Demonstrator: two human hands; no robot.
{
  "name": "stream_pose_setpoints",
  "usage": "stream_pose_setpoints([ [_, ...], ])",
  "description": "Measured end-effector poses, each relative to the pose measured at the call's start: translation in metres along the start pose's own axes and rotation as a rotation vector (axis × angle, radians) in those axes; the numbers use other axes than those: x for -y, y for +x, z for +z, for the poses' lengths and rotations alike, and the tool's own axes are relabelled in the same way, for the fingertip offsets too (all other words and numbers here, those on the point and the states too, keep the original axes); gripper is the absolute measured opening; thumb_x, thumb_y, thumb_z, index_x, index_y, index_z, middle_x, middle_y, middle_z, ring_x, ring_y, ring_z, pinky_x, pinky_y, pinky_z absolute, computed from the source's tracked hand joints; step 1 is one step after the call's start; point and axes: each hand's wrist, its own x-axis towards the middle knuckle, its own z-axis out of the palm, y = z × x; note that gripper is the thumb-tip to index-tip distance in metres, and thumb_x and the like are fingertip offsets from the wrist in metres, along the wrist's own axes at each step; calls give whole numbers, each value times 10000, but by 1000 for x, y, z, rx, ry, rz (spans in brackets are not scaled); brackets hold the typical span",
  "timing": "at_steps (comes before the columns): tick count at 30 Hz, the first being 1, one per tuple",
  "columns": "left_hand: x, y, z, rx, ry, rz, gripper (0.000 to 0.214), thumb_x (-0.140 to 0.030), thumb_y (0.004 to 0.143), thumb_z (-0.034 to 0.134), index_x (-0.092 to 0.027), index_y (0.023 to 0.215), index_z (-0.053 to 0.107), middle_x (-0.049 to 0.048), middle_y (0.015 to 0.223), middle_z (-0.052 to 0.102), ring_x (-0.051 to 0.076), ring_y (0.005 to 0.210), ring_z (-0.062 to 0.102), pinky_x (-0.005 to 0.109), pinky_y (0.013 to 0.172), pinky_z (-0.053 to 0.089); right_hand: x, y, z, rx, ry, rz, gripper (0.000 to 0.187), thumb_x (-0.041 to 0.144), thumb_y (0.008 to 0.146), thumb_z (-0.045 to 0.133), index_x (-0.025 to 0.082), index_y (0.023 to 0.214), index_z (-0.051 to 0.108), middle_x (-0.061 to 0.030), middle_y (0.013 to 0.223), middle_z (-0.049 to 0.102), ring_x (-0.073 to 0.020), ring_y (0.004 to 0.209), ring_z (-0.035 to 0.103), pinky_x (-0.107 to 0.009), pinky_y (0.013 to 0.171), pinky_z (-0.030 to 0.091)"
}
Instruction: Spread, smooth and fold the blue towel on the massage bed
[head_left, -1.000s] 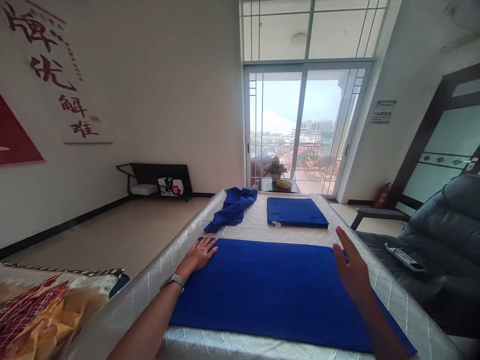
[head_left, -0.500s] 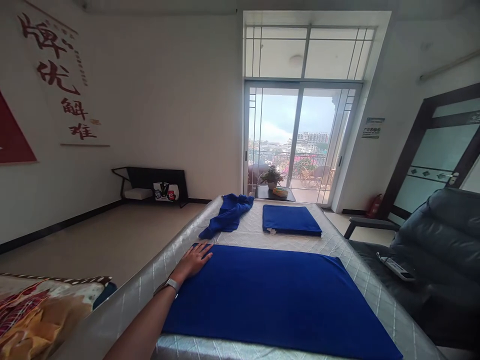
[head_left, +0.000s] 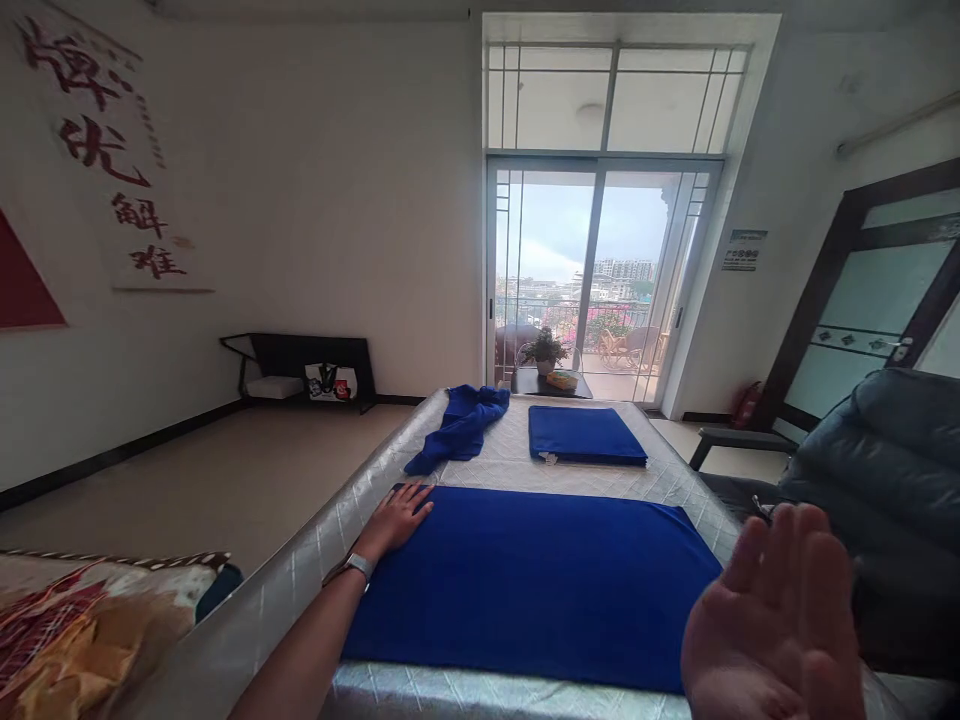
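A blue cloth [head_left: 532, 585] lies spread flat on the pale quilted mattress [head_left: 495, 690]. My left hand [head_left: 397, 517] rests flat on the cloth's far left corner, fingers spread. In the lower right, close to the camera, my right hand [head_left: 780, 620] is raised with its palm showing and fingers extended; it holds nothing and hides the cloth's near right corner. Beyond the spread cloth lies a neatly folded stack of blue cloth [head_left: 585, 435] with a small white tag. A crumpled blue cloth [head_left: 461, 428] lies to its left, near the mattress's left edge.
A dark leather armchair [head_left: 885, 510] stands close to the mattress on the right. Patterned and orange fabrics [head_left: 82, 640] lie in the lower left. Past the far end, a small table [head_left: 529, 382] bears a potted plant [head_left: 545, 350] before sliding glass doors. A black bench [head_left: 315, 365] stands against the wall.
My right hand has come into view at the lower right, open and palm showing. My left hand stays on the cloth's corner. The view has shifted slightly.
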Motion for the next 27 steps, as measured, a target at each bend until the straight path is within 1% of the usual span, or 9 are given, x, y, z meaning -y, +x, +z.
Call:
stream_pose_setpoints([
  [1, 0, 0, 0, -2, -1, 1, 571, -519, 1025, 295, -294, 1545, 368, 64, 1632, 329, 244, 1516, 248, 476, 1219, 168, 6, 12, 14, -116, 146, 4, 646, 528, 1016, 95, 329, 1615, -44, -4, 1667, 189, -358, 1528, 117, -685, 1167, 282],
  [3, 0, 0, 0, 3, 2, 0, 571, -513, 1027, 301, -292, 1551, 354, 67, 1633, 326, 247, 1516, 249, 480, 1218, 170, 15, 33, 42, -288, 468, 10, 597, 468, 1045, 113, 316, 1622, 101, 13, 1662, 220, -311, 1512, 223, -601, 1192, 309],
  [6, 0, 0, 0, 16, 4, -4, 576, -519, 1028, 298, -290, 1554, 344, 68, 1640, 307, 255, 1519, 238, 492, 1217, 168, 20, 54, 83, -23, 540, 30, 555, 502, 1056, 254, 298, 1565, 337, -7, 1599, 380, -254, 1481, 318, -501, 1208, 315],
  [11, 0, 0, -1, 16, -6, -6, 579, -533, 1028, 284, -293, 1551, 350, 67, 1638, 314, 252, 1520, 236, 498, 1222, 157, 17, 60, 161, 561, 270, -4, 651, 539, 1041, 253, 172, 1573, 330, -73, 1620, 327, -222, 1512, 234, -398, 1238, 234],
  [14, -2, -1, -2, 17, -3, -14, 581, -536, 1029, 276, -292, 1549, 358, 68, 1634, 326, 249, 1518, 243, 490, 1226, 151, 18, 56, 208, 743, 101, -49, 641, 483, 1044, 262, 130, 1578, 304, -91, 1634, 283, -223, 1523, 191, -390, 1245, 179],
  [17, -3, -1, -3, 11, -4, -23, 581, -535, 1028, 281, -288, 1546, 368, 73, 1628, 340, 254, 1510, 263, 484, 1227, 159, 17, 49, 243, 829, -2, -23, 639, 469, 1044, 254, 119, 1576, 301, -101, 1638, 270, -229, 1526, 179, -406, 1242, 151],
  [19, -3, -2, -3, 3, -1, -15, 584, -539, 1027, 279, -290, 1548, 365, 70, 1625, 346, 257, 1505, 275, 486, 1224, 170, 11, 44, 257, 866, -47, 4, 655, 485, 1041, 239, 113, 1577, 293, -104, 1640, 262, -232, 1527, 173, -416, 1241, 126],
  [22, -2, -2, -4, 6, 8, -6, 589, -546, 1027, 268, -294, 1552, 355, 66, 1625, 348, 257, 1505, 274, 489, 1222, 178, -5, 38, 262, 892, -76, 11, 685, 510, 1036, 213, 99, 1579, 280, -105, 1647, 239, -234, 1529, 162, -416, 1241, 96],
  [27, -2, -2, -5, 30, 13, -11, 596, -546, 1030, 264, -285, 1560, 336, 73, 1628, 341, 251, 1512, 258, 489, 1226, 173, -54, 41, 240, 904, -165, 51, 686, 530, 1031, 192, 141, 1592, 260, -73, 1657, 218, -210, 1536, 124, -404, 1239, 62],
])
